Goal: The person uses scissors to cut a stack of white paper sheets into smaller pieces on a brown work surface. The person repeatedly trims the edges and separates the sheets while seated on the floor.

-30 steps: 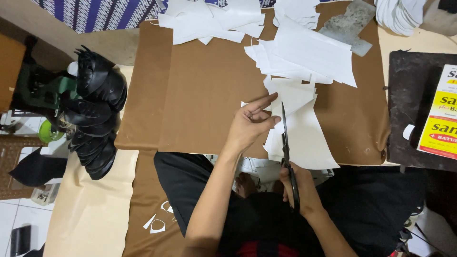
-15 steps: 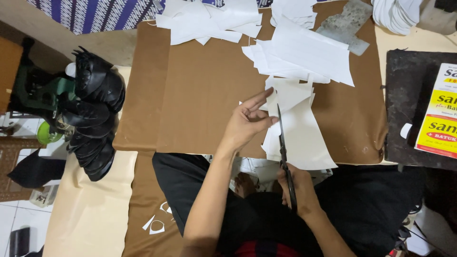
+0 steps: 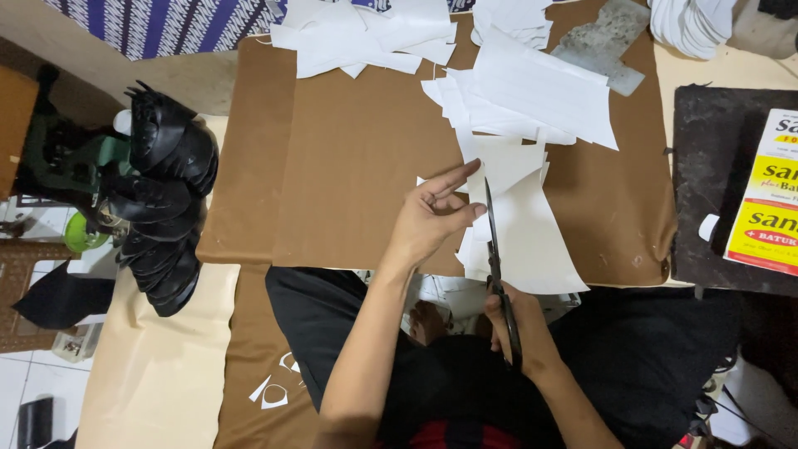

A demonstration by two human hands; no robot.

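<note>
Gripping the handles of black scissors [image 3: 496,249], the right hand [image 3: 519,328] is seen at the near edge of the brown board [image 3: 357,158], fingers curled shut thru the loops. Blades are pointed away from the body and look nearly closed, laid along the left edge of a white sheet [image 3: 532,233]; whether they're actually biting into it can't be told. The sheet is pinched at that edge by the left hand [image 3: 432,218], thumb and forefinger closed on the material w/ the other fingers stretched out above it, just left of the blades.

More white cut pieces [image 3: 524,87] are piled across the far side of the board, some overlapping the held sheet. A stack of black shoe uppers [image 3: 162,195] is set well off to the left, beside a green machine [image 3: 71,162]. To the right, a dark mat [image 3: 715,183] is partly covered by a yellow-and-white box [image 3: 769,199]. Small white offcuts [image 3: 278,382] are lying on brown material near the lap.
</note>
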